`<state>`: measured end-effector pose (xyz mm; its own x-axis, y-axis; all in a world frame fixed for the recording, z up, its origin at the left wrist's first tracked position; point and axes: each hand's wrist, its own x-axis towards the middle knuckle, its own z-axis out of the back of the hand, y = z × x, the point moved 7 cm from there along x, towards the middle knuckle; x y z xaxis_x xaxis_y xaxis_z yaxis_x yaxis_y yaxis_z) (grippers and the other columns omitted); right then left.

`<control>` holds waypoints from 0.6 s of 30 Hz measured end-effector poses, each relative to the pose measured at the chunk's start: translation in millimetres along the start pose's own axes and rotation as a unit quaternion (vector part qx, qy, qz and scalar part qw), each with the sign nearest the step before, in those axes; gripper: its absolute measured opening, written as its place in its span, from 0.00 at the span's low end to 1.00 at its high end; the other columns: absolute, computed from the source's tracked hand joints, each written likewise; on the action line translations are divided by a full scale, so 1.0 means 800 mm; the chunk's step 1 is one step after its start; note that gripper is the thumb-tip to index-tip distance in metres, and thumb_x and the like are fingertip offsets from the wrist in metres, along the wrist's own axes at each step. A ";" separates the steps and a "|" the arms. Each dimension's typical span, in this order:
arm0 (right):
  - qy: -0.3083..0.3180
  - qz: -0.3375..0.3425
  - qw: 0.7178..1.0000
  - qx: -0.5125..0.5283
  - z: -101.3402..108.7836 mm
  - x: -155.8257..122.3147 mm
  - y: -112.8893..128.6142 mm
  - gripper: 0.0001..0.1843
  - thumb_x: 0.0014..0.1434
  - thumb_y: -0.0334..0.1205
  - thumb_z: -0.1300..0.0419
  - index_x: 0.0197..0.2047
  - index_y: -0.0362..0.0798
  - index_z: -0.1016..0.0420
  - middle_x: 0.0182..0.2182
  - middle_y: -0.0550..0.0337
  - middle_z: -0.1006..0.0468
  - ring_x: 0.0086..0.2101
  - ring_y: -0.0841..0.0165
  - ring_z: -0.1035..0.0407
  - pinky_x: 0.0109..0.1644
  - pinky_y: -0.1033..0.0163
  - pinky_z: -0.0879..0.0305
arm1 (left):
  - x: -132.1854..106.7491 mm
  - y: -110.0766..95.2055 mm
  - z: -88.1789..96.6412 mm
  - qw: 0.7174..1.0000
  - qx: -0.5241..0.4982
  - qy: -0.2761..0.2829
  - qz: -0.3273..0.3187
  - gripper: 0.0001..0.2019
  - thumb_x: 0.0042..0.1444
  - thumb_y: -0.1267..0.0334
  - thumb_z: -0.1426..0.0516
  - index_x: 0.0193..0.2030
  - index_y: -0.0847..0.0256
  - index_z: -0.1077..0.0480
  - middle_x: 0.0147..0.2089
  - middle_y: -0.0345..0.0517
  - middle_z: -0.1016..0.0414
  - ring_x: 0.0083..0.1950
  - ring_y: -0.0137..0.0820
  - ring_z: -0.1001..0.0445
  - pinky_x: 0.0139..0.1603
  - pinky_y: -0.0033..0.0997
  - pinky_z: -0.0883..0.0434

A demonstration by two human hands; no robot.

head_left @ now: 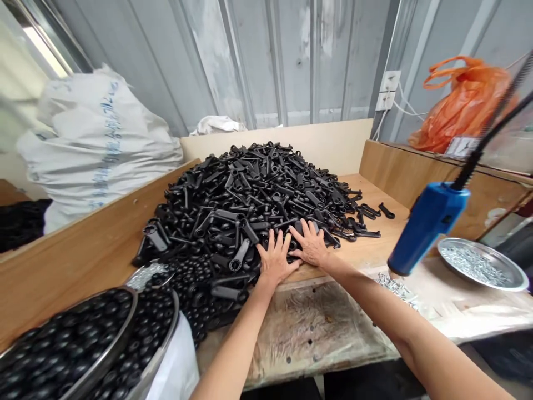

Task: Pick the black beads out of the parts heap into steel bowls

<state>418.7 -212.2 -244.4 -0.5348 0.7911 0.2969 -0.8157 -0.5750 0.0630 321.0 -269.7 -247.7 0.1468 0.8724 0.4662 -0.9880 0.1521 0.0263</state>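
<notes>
A large heap of black plastic crank handles (258,183) fills the middle of the wooden workbench (312,328). Against its front edge lies my left hand (275,258), fingers spread over the handles. Close beside it on the right, my right hand (310,244) also rests on the heap with its fingers apart. The two hands nearly touch, and neither grips a piece. Left of them, round black knobs (189,283) spill toward the handles.
Two metal bowls of black knobs (79,344) stand at the front left. A blue electric screwdriver (428,228) hangs at right over loose screws (395,286), near a metal plate of screws (483,266). A white sack (100,144) and an orange bag (466,105) sit behind.
</notes>
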 end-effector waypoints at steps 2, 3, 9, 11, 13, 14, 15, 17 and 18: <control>0.030 -0.004 0.999 0.017 0.003 -0.003 0.000 0.44 0.53 0.59 0.42 0.67 0.61 0.59 0.66 0.44 0.65 0.61 0.43 0.62 0.53 0.32 0.51 | -0.003 0.000 0.001 1.000 0.008 -0.004 -0.002 0.39 0.52 0.41 0.49 0.65 0.64 0.48 0.67 0.62 0.50 0.68 0.57 0.62 0.57 0.71 0.57; 0.044 -0.002 0.999 0.028 0.006 -0.007 0.001 0.46 0.51 0.57 0.40 0.67 0.61 0.59 0.66 0.45 0.65 0.61 0.43 0.61 0.53 0.33 0.50 | -0.006 -0.001 0.003 1.000 0.011 -0.007 -0.002 0.38 0.53 0.41 0.49 0.64 0.65 0.46 0.66 0.63 0.49 0.68 0.57 0.60 0.57 0.70 0.56; -0.006 0.018 0.997 0.072 0.059 -0.031 -0.022 0.33 0.55 0.50 0.41 0.62 0.55 0.43 0.63 0.50 0.49 0.59 0.54 0.52 0.56 0.47 0.45 | -0.030 -0.012 0.022 0.998 -0.003 -0.043 -0.037 0.26 0.53 0.50 0.46 0.53 0.66 0.34 0.55 0.60 0.32 0.59 0.51 0.40 0.51 0.53 0.40; -0.044 -0.043 0.996 0.072 0.076 -0.033 -0.057 0.25 0.60 0.49 0.46 0.59 0.52 0.38 0.59 0.53 0.41 0.55 0.60 0.45 0.56 0.55 0.44 | -0.036 -0.019 0.032 0.993 -0.020 -0.089 -0.075 0.19 0.55 0.54 0.47 0.48 0.65 0.31 0.48 0.55 0.27 0.51 0.44 0.32 0.46 0.44 0.37; -0.047 -0.134 0.988 0.055 0.083 -0.034 -0.100 0.20 0.62 0.46 0.50 0.55 0.50 0.35 0.53 0.54 0.33 0.51 0.63 0.40 0.54 0.58 0.42 | -0.040 -0.022 0.043 0.980 -0.044 -0.152 -0.120 0.15 0.57 0.58 0.47 0.46 0.65 0.31 0.42 0.51 0.25 0.45 0.39 0.29 0.43 0.38 0.36; -0.042 -0.176 0.983 0.041 0.085 -0.035 -0.121 0.19 0.62 0.44 0.51 0.54 0.49 0.34 0.50 0.54 0.31 0.50 0.63 0.38 0.53 0.59 0.41 | -0.041 -0.022 0.047 0.972 -0.058 -0.182 -0.139 0.14 0.57 0.59 0.47 0.46 0.65 0.31 0.41 0.50 0.25 0.44 0.37 0.28 0.43 0.36 0.35; -0.034 -0.211 0.977 0.028 0.085 -0.036 -0.139 0.17 0.62 0.42 0.51 0.52 0.48 0.32 0.48 0.52 0.29 0.49 0.62 0.36 0.51 0.59 0.40 | -0.042 -0.019 0.050 0.964 -0.071 -0.207 -0.153 0.14 0.56 0.60 0.46 0.47 0.65 0.32 0.40 0.50 0.24 0.43 0.36 0.28 0.44 0.36 0.35; -0.011 -0.262 0.965 0.007 0.082 -0.038 -0.169 0.15 0.59 0.36 0.50 0.47 0.45 0.29 0.44 0.48 0.26 0.47 0.59 0.34 0.48 0.57 0.38 | -0.041 -0.011 0.056 0.950 -0.093 -0.248 -0.168 0.14 0.56 0.62 0.45 0.47 0.64 0.32 0.40 0.49 0.24 0.43 0.36 0.27 0.45 0.35 0.35; 0.006 -0.285 0.959 0.000 0.078 -0.038 -0.181 0.14 0.58 0.34 0.50 0.45 0.43 0.27 0.43 0.46 0.25 0.46 0.58 0.32 0.46 0.57 0.37 | -0.041 -0.006 0.059 0.945 -0.100 -0.263 -0.169 0.13 0.56 0.62 0.45 0.47 0.64 0.32 0.40 0.48 0.24 0.42 0.35 0.27 0.45 0.35 0.34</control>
<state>566.9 -165.8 -203.0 -0.0054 0.9790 0.2038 -0.9761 -0.0494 0.2118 318.5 -320.5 -221.4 0.3559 0.4153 0.8371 -0.8530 0.5104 0.1094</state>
